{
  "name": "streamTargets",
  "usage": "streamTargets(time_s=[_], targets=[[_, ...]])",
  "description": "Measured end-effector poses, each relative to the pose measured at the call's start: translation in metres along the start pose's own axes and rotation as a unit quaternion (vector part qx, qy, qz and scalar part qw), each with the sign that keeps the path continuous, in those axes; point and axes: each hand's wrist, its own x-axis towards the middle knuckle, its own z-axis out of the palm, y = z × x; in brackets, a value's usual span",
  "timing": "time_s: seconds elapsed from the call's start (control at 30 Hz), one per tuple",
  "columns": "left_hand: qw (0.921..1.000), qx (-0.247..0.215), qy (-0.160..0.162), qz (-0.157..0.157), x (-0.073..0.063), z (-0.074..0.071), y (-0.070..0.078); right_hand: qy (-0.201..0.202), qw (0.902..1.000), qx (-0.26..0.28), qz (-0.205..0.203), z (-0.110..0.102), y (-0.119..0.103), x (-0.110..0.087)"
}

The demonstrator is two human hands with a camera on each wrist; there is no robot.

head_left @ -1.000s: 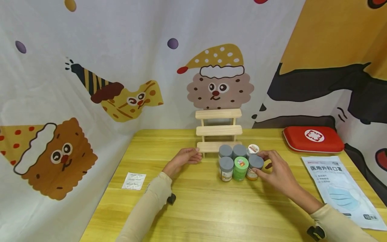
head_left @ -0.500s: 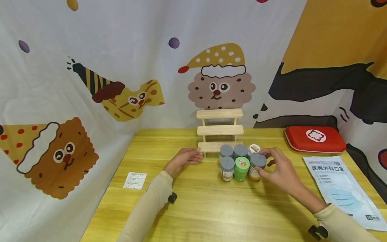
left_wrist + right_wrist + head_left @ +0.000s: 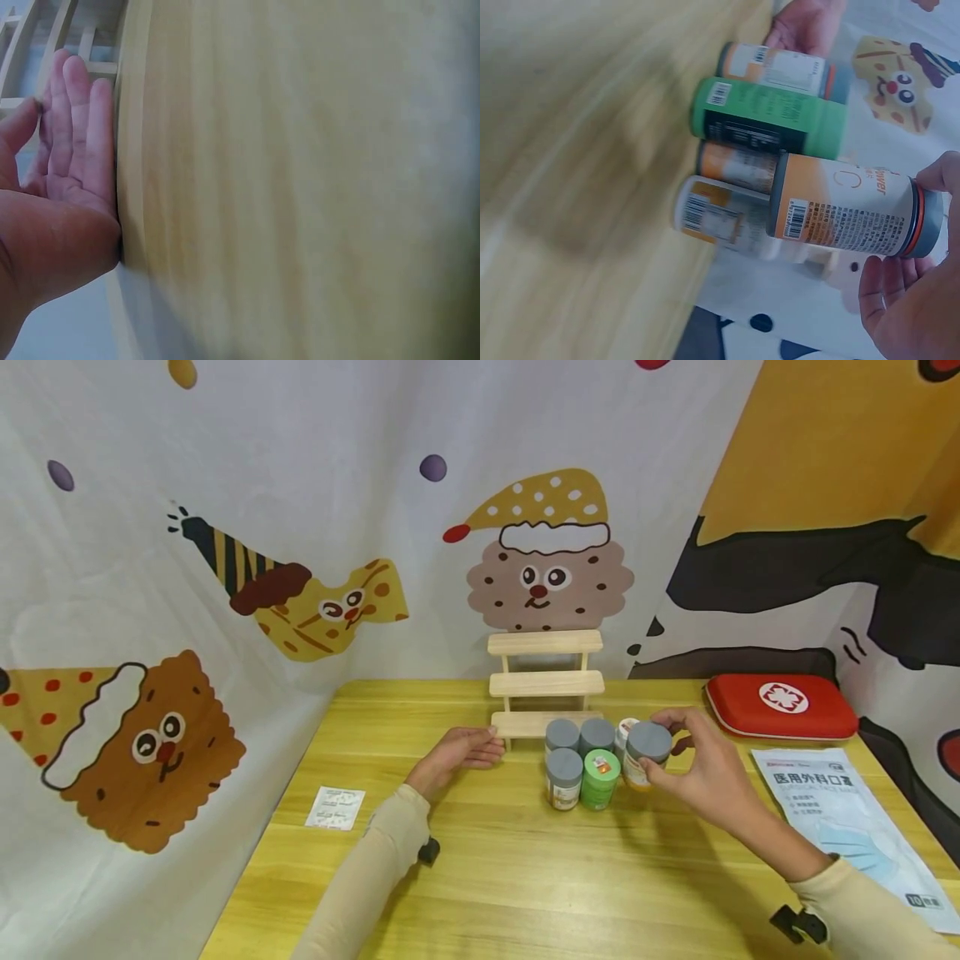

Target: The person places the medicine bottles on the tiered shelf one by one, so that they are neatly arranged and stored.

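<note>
My right hand pinches an orange-and-white supplement bottle by its grey lid, thumb on one side and fingers on the other. In the right wrist view its base stands higher off the table than those of the bottles beside it. Close by are a green bottle, a white-capped bottle and several grey-lidded bottles, in front of a three-tier wooden shelf. My left hand is at the left end of the shelf's lowest tier, its fingers mostly straight in the left wrist view.
A red first-aid case lies at the back right, with a surgical mask packet in front of it. At the left of the wooden table is a small white packet. A cartoon-printed cloth hangs behind.
My right hand has lifted the supplement bottle, tilting it and moving it up and slightly right, away from the green bottle. My left hand stays at the shelf.
</note>
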Motion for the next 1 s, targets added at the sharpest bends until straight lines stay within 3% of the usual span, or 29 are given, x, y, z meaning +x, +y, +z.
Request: streamTargets(time_s=[0.23, 0.57, 1.0], targets=[[1.0, -0.003, 0.002, -0.005, 0.0, 0.0, 0.0, 0.004, 0.9999, -0.013, -0.004, -0.009, -0.013, 0.015], [1.0, -0.004, -0.002, 0.002, -0.001, 0.0, 0.001, 0.015, 0.9987, -0.003, -0.048, -0.013, -0.024, 0.046], [1.0, -0.009, -0.001, -0.002, 0.0, -0.001, -0.001, 0.024, 0.9978, 0.039, -0.048, 0.005, -0.028, 0.085]])
